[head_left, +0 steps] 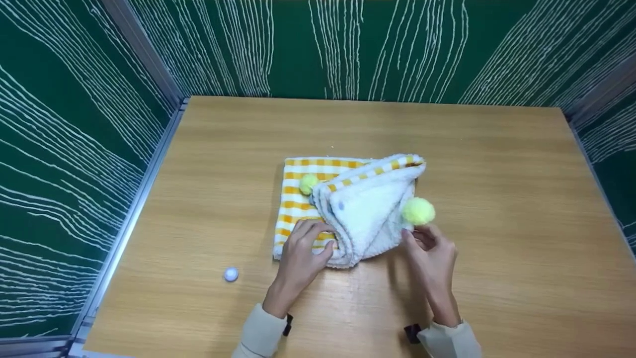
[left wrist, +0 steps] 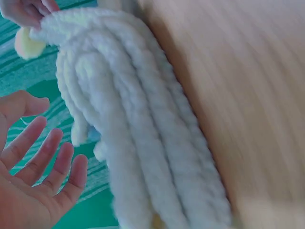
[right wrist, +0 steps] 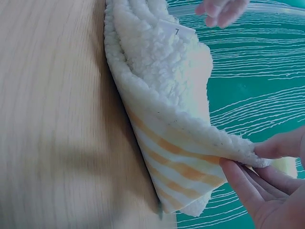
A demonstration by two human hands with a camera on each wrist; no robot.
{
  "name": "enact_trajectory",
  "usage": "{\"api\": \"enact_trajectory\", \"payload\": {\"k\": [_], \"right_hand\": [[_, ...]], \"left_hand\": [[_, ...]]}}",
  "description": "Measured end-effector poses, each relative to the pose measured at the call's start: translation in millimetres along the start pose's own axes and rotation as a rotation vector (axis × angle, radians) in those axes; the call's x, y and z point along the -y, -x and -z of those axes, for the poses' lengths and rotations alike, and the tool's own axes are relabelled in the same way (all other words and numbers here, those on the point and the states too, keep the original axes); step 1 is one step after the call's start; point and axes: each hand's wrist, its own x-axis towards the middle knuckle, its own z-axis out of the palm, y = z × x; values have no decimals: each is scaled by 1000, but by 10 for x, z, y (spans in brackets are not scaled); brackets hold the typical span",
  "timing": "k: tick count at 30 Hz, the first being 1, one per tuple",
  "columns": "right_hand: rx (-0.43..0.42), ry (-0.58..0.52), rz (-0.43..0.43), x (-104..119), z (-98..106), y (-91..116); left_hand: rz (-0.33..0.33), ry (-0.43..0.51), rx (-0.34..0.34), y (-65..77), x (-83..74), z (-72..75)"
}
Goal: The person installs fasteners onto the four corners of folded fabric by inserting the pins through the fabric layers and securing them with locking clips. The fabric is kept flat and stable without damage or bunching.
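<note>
A yellow-and-white checked blanket [head_left: 297, 216] with white fleece lining lies folded on the table, one flap turned back so the fleece shows. My right hand [head_left: 433, 256] pinches a corner of that flap, just under a yellow-green pompom [head_left: 418, 211]; the right wrist view shows the thumb and fingers [right wrist: 269, 143] on the fleecy edge. Over the blanket's near left part is my left hand [head_left: 299, 256]. In the left wrist view its fingers [left wrist: 45, 155] are spread beside the stacked fleece folds, holding nothing. Another pompom [head_left: 308, 184] rests on the checked side.
On the wooden table [head_left: 189, 209], left of the blanket, sits a small pale lavender ball [head_left: 231, 274]. Green panels [head_left: 293, 54] with white wavy lines stand along the back and sides. A metal rail [head_left: 134, 209] runs along the left edge.
</note>
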Motion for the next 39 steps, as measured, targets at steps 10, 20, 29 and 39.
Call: {"api": "enact_trajectory", "payload": {"k": [10,20,29,39], "right_hand": [[-9,15,12,-70,31,-6],[-16,41,-31,-78,26,7],[-17,44,-13,-299,23,-18],[-9,48,-16,-372,10,-35]], "left_hand": [[95,-66,-10,279,226,278],[153,-104,-53,481,381,507],[289,-172,-106,642,587,802],[503,-293,-4,846,740,982]]}}
